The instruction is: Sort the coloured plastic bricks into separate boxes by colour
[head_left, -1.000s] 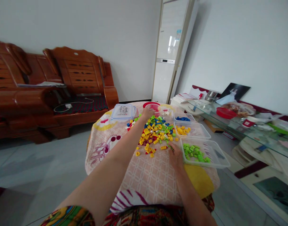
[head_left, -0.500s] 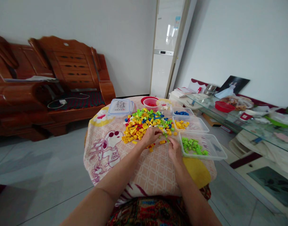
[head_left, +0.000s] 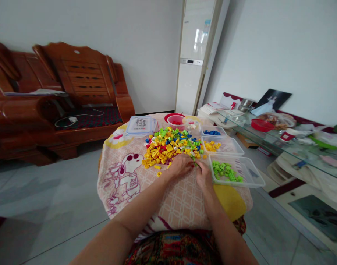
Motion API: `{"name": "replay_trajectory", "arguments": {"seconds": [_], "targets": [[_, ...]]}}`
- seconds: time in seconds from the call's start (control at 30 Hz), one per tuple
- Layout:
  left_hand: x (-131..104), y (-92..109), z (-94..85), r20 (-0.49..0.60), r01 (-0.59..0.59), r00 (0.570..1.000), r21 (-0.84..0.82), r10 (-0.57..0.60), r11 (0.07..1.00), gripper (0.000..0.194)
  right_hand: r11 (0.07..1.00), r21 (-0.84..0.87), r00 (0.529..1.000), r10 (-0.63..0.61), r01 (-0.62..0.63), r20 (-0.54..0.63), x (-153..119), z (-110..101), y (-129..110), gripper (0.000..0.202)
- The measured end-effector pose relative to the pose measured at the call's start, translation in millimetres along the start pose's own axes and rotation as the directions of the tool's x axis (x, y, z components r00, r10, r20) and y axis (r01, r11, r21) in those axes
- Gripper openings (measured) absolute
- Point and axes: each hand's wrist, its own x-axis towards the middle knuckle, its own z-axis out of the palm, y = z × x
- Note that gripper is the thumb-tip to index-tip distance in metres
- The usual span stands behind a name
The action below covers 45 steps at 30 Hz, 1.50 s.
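Note:
A heap of mixed toy building bricks (head_left: pixel 168 146) lies on the cloth-covered table, mostly yellow, with green, blue, red and white ones among them. At its near right edge my left hand (head_left: pixel 181 165) is low over the cloth with fingers curled inward; what they hold, if anything, is hidden. My right hand (head_left: pixel 204 176) faces it, thumb and finger pinched at a small green brick (head_left: pixel 194 160). The fingertips of both hands nearly meet there. A bit of red shows under my left fingers. One loose yellow brick (head_left: pixel 159 174) lies left of my left wrist.
Along the right stand clear boxes: one with green bricks (head_left: pixel 226 172), one with yellow bricks (head_left: pixel 212 146), one with blue bricks (head_left: pixel 212 133). A pink bowl (head_left: pixel 176 120) and a lidded clear box (head_left: pixel 141 125) stand at the back. A glass-topped cabinet (head_left: pixel 303 156) borders the right.
My left hand has moved down and slightly right, nearer my right hand, covering the loose red and yellow bricks there. A yellow brick now lies left of my wrist. My right hand barely moved.

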Motion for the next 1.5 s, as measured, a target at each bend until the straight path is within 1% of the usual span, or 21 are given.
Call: {"name": "replay_trajectory", "arguments": {"seconds": [0.1, 0.23, 0.33, 0.4, 0.43, 0.5, 0.6, 0.67, 0.7, 0.77, 0.83, 0.87, 0.93, 1.0, 1.07, 1.13, 1.17, 1.23, 1.33, 1.43, 1.5], "targets": [[2.0, 5.2, 3.4, 0.042, -0.042, 0.998, 0.030, 0.041, 0.999, 0.015, 1.000, -0.006, 1.000, -0.004, 0.004, -0.015, -0.1, 0.8, 0.4, 0.041], [3.7, 10.5, 7.0, 0.014, -0.039, 0.999, 0.016, 0.038, 0.999, 0.014, 1.000, 0.016, 0.999, -0.018, 0.019, -0.045, -0.7, 1.5, 0.4, 0.041], [3.0, 11.4, 2.1, -0.080, 0.035, 0.996, -0.094, -0.043, 0.995, 0.013, 0.999, 0.028, 0.999, -0.017, 0.018, -0.034, -1.3, 1.2, 0.2, 0.040], [2.6, 8.4, -4.9, -0.144, 0.127, 0.976, -0.247, -0.166, 0.961, 0.013, 0.999, 0.031, 1.000, -0.012, 0.013, -0.025, -1.6, 1.1, -0.1, 0.039], [2.6, 5.5, -8.9, -0.160, 0.175, 0.957, -0.342, -0.241, 0.923, 0.014, 0.999, 0.030, 1.000, -0.011, 0.012, -0.028, -1.8, 1.2, -0.3, 0.038], [2.3, -2.7, -16.7, -0.152, 0.254, 0.911, -0.528, -0.384, 0.810, 0.016, 1.000, 0.025, 0.999, -0.009, 0.010, -0.037, -2.2, 1.3, -0.9, 0.037], [-0.5, -17.0, -25.4, -0.063, 0.342, 0.831, -0.725, -0.552, 0.598, 0.018, 1.000, 0.020, 0.999, 0.003, -0.002, -0.042, -2.9, 1.5, -1.7, 0.036], [-3.9, -25.5, -29.0, 0.037, 0.399, 0.795, -0.784, -0.606, 0.476, 0.019, 1.000, 0.020, 0.999, 0.011, -0.010, -0.035, -3.4, 1.4, -1.7, 0.035], [-5.2, -29.3, -30.4, 0.086, 0.430, 0.781, -0.792, -0.618, 0.433, 0.018, 1.000, 0.019, 0.999, 0.015, -0.014, -0.031, -3.5, 1.3, -1.5, 0.035], [-3.8, -36.8, -33.6, 0.157, 0.493, 0.750, -0.780, -0.642, 0.385, 0.014, 1.000, 0.014, 0.999, 0.019, -0.018, -0.026, -3.7, 1.3, -0.9, 0.034], [6.5, -45.0, -39.8, 0.167, 0.519, 0.730, -0.767, -0.663, 0.378, 0.009, 1.000, 0.011, 1.000, 0.011, -0.011, -0.028, -3.5, 1.5, -0.2, 0.034], [15.9, -49.6, -44.7, 0.150, 0.511, 0.725, -0.771, -0.672, 0.380, 0.006, 1.000, 0.011, 1.000, 0.004, -0.003, -0.031, -3.4, 1.7, 0.1, 0.034], [42.1, -59.4, -58.9, 0.085, 0.446, 0.728, -0.812, -0.680, 0.376, 0.006, 1.000, 0.014, 0.999, -0.009, 0.010, -0.035, -3.1, 2.2, 0.9, 0.034], [72.9, -69.2, -77.3, -0.013, 0.340, 0.693, -0.876, -0.721, 0.343, 0.008, 1.000, 0.013, 0.999, -0.009, 0.010, -0.037, -2.7, 2.7, 2.0, 0.036], [99.3, -77.7, -95.0, -0.073, 0.230, 0.698, -0.919, -0.712, 0.319, 0.005, 1.000, 0.010, 0.999, -0.003, 0.003, -0.035, -2.2, 2.8, 3.0, 0.037], [113.4, -83.6, -106.4, -0.118, 0.167, 0.687, -0.935, -0.717, 0.313, 0.002, 1.000, 0.011, 0.999, -0.002, 0.002, -0.033, -1.7, 2.7, 3.5, 0.037], [114.4, -85.4, -108.5, -0.139, 0.144, 0.683, -0.937, -0.717, 0.319, 0.006, 1.000, 0.013, 0.999, -0.004, 0.004, -0.033, -1.6, 2.6, 3.3, 0.037], [104.5, -86.9, -105.4, -0.178, 0.107, 0.691, -0.933, -0.701, 0.343, 0.017, 1.000, 0.011, 0.999, -0.014, 0.014, -0.036, -1.7, 2.6, 2.3, 0.037], [68.2, -85.2, -88.8, -0.197, 0.098, 0.719, -0.921, -0.666, 0.378, 0.030, 1.000, 0.001, 0.998, -0.027, 0.027, -0.052, -2.5, 2.8, -0.1, 0.037], [24.7, -79.3, -70.2, -0.181, 0.140, 0.712, -0.910, -0.679, 0.390, 0.043, 1.000, -0.006, 0.998, -0.017, 0.017, -0.056, -3.1, 2.4, -1.6, 0.035], [-0.4, -71.7, -61.6, -0.155, 0.202, 0.750, -0.872, -0.643, 0.446, 0.044, 1.000, -0.009, 0.999, -0.005, 0.005, -0.038, -2.9, 1.6, -1.9, 0.034]]}}
